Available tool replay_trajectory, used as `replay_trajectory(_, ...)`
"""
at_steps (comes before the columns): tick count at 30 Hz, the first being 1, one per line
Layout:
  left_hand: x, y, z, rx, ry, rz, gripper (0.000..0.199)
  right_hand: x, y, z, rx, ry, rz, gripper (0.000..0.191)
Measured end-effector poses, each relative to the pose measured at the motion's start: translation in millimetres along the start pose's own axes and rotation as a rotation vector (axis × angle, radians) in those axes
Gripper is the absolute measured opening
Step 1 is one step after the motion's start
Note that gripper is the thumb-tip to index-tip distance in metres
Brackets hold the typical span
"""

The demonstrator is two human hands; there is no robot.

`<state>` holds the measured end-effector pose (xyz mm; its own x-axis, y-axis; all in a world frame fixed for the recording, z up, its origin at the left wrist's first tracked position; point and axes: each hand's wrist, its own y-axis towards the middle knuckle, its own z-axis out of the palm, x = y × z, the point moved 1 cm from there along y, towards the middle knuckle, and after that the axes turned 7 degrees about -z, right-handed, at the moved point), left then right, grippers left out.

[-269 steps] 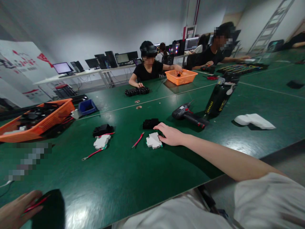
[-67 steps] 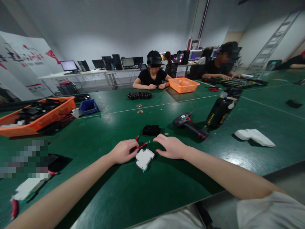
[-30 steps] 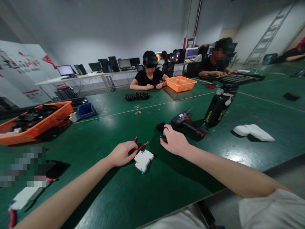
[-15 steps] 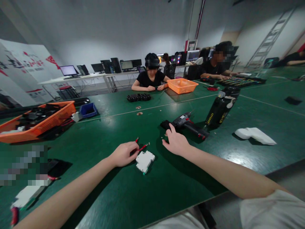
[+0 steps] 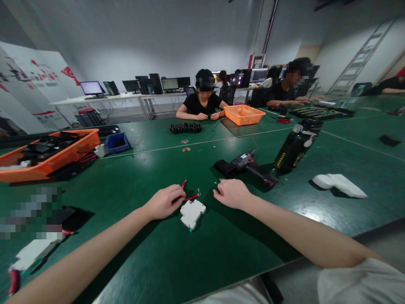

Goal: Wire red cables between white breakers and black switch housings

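Observation:
My left hand (image 5: 166, 202) is closed around a short red wire (image 5: 191, 197), whose metal-tipped ends stick out past the fingers. Just below those fingers a white circuit breaker (image 5: 193, 213) lies on its side on the green table. My right hand (image 5: 232, 193) is above the table with its fingers curled together. Whatever those fingers hold, if anything, is too small or hidden to name. Beyond it lies a black cordless drill (image 5: 247, 164), and a black box of small parts (image 5: 225, 167) sits against the drill.
A black bottle (image 5: 295, 147) stands at the right near a white curved piece (image 5: 340, 185). On the left are an orange basket (image 5: 47, 169), a blue bin (image 5: 117, 143) and another breaker (image 5: 33, 255) with red wires. Across the table a person (image 5: 202, 101) sits beside an orange tray (image 5: 243, 120).
My right hand has drawn back slightly from the drill and its stretched fingers have curled in. The left hand has stayed on the red wire. The view has shifted slightly.

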<state>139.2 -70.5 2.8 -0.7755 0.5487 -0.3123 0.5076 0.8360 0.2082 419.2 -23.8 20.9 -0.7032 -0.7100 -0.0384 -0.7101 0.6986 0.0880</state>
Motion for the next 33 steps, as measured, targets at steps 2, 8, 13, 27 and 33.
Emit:
replay_trajectory(2, 0.9, -1.6, 0.0, 0.006, 0.000, 0.012, 0.023, -0.1, 1.2, 1.5, 0.040, -0.020, 0.003, 0.047)
replay_trajectory(8, 8.7, -6.7, 0.7, -0.035, -0.133, -0.048, 0.040, -0.5, 0.4, 0.9, 0.059, -0.025, 0.002, 0.050)
replay_trajectory(13, 5.1, -3.8, -0.5, 0.034, -0.138, 0.013, 0.061, -3.8, -0.4, -0.8, 0.043, 0.042, -0.040, 0.054)
replay_trajectory(27, 1.1, -3.7, -7.0, 0.070, -0.006, 0.133, 0.034, -4.6, -3.4, 3.5, -0.056, 0.228, -0.216, 0.051)
replay_trajectory(33, 1.7, -2.9, -4.7, 0.086, 0.019, 0.190, 0.056, -6.3, -0.7, 9.3, -0.053, 0.272, -0.330, 0.028)
